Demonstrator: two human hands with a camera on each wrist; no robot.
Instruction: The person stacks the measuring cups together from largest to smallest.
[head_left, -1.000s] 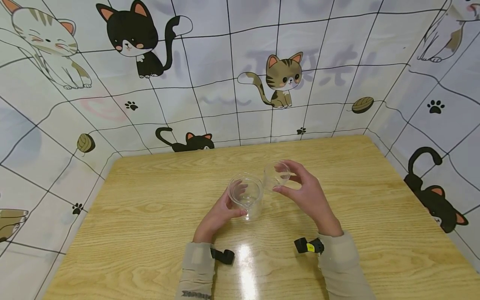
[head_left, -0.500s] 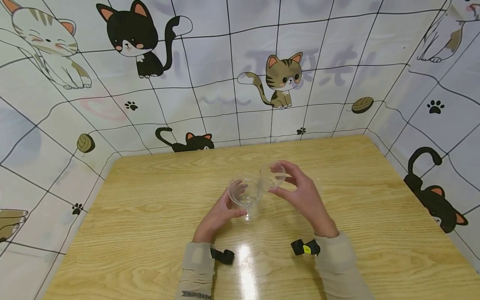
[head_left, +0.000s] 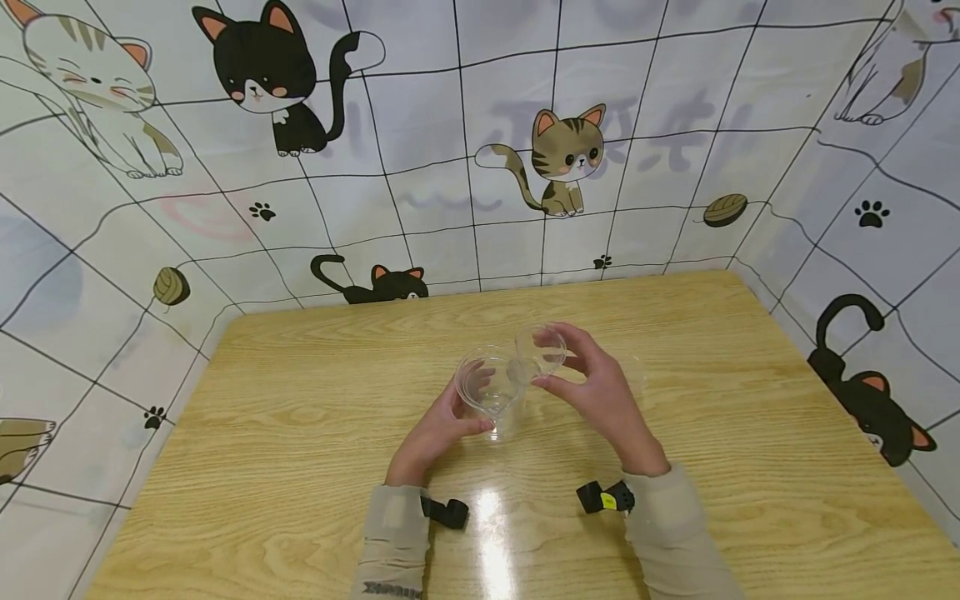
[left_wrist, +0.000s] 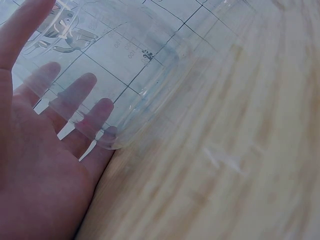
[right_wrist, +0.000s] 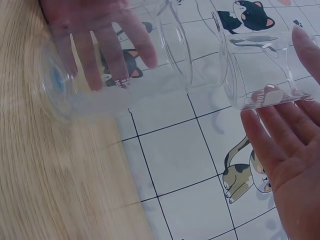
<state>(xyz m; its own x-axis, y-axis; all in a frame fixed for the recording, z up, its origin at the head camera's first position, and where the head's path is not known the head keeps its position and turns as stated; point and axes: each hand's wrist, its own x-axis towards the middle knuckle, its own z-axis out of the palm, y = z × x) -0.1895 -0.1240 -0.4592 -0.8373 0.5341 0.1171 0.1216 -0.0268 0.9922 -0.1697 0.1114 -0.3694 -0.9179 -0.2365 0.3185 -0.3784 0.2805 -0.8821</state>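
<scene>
My left hand (head_left: pixel 446 421) holds a large clear beaker (head_left: pixel 504 417) by its side, thumb in front and fingers behind. This beaker stands upright on the table, with its base on the wood in the left wrist view. Above and right of it, my right hand (head_left: pixel 600 387) grips a smaller clear beaker (head_left: pixel 542 354) between thumb and fingers. The smaller beaker is tilted, its near end overlapping the large beaker's rim in the head view. Printed marks show on the small beaker (right_wrist: pixel 267 95) in the right wrist view. I cannot tell whether it holds liquid.
The wooden table (head_left: pixel 315 400) extends around both hands. White cloth walls (head_left: pixel 420 192) with cat drawings and a grid enclose its back and sides. A faint clear outline (head_left: pixel 636 367) lies on the table just right of my right hand. Black straps (head_left: pixel 447 512) sit at both wrists.
My right hand has moved left with the smaller beaker, bringing it over the large beaker's rim. My left hand and the large beaker have stayed in place.
</scene>
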